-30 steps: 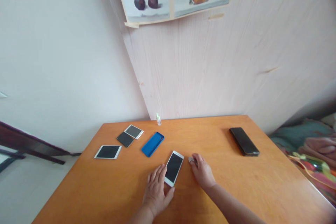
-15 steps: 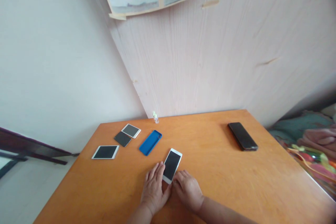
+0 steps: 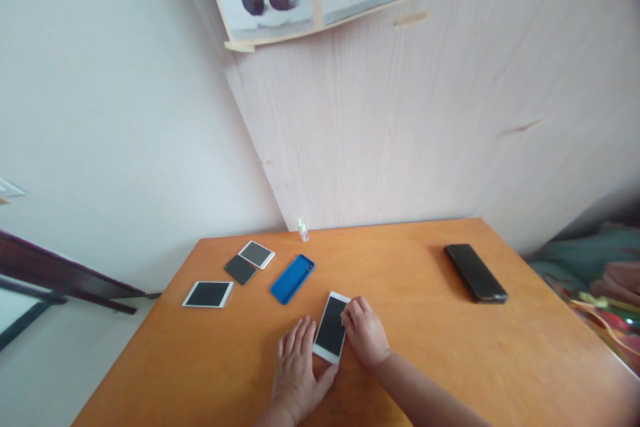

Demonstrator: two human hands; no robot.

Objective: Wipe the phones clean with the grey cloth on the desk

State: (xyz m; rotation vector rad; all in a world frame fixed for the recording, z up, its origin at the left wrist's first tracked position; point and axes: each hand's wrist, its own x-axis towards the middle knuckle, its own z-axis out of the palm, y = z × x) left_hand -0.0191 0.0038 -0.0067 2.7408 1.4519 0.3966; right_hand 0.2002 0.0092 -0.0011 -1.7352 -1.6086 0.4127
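Observation:
A white smartphone (image 3: 330, 333) with a dark screen lies face up on the wooden table, tilted slightly to the right. Along its left edge rests my left hand (image 3: 299, 363), flat and open, fingers stretched out and thumb at the phone's bottom edge. My right hand (image 3: 367, 333) is closed, its curled fingers on the upper right edge of the phone and partly over the screen. Whatever these fingers pinch, if anything, is hidden. Beyond the phone lies an open blue phone case (image 3: 293, 279).
On the left of the table (image 3: 415, 373) are a white tablet (image 3: 208, 294), a dark flat device (image 3: 240, 269) and a white-framed device (image 3: 257, 254). A small clear bottle (image 3: 303, 229) stands by the wall. A black phone-like device (image 3: 475, 273) lies far right.
My right hand has moved up from the phone's lower right corner to its upper right side. My left hand stays by the left edge. The camera view has shifted slightly.

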